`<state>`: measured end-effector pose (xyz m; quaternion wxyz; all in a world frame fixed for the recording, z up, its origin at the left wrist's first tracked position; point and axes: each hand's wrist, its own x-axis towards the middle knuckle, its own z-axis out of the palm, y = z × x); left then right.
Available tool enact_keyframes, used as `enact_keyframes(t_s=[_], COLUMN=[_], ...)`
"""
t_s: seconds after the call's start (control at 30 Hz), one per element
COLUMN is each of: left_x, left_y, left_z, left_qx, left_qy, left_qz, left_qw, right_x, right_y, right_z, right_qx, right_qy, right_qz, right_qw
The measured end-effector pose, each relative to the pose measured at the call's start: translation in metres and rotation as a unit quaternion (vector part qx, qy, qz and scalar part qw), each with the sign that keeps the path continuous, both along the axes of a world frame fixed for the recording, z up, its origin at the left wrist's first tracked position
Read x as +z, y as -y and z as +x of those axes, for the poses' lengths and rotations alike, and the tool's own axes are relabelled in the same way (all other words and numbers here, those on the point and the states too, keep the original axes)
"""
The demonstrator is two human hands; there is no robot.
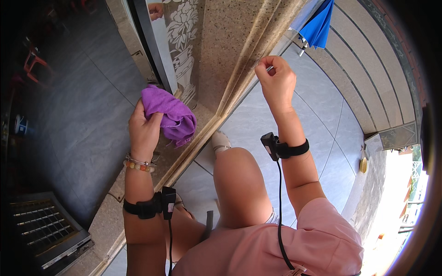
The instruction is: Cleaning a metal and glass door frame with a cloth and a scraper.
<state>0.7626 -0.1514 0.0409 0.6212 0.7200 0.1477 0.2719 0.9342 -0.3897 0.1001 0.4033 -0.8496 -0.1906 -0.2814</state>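
My left hand [145,127] grips a bunched purple cloth [171,115] beside the foot of a dark metal door frame [152,45]. The cloth hangs over the stone doorway base near a glass panel with white flower patterns [183,45]. To the right, my right hand [276,81] is curled into a loose fist at the edge of the speckled stone door surround [238,51]. Its thumb and fingertips meet close to the moulding; nothing can be made out between them. Beaded and metal bracelets circle my left wrist.
A blue umbrella [317,26] is beyond my right hand. At lower left stands a metal door or gate with bars [51,227]. A red plastic stool [34,65] is at far left. A small yellow bowl [363,165] lies at right. Black cables run along both arms.
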Motion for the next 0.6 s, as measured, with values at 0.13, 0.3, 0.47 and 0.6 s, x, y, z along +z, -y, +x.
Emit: enact_keyframes(t_s=[0.13, 0.3, 0.47, 0.6], left_x=[0.0, 0.002, 0.003, 0.001], left_y=[0.001, 0.002, 0.003, 0.002], left_z=[0.0, 0.0, 0.0, -0.001], left_qx=[0.004, 0.005, 0.003, 0.004], left_qy=[-0.001, -0.002, -0.006, -0.007], left_qz=[0.0, -0.005, -0.009, 0.001], left_qw=[1.0, 1.0, 1.0, 1.0], right_x=[-0.004, -0.01, -0.013, -0.009], right_y=[0.001, 0.002, 0.005, 0.004], right_z=[-0.001, -0.005, 0.0, 0.001], right_qx=[0.022, 0.041, -0.016, -0.014], right_qy=[0.003, -0.004, 0.026, 0.035], right_qz=[0.008, -0.001, 0.022, 0.014], right_qw=[1.0, 0.999, 0.999, 0.999])
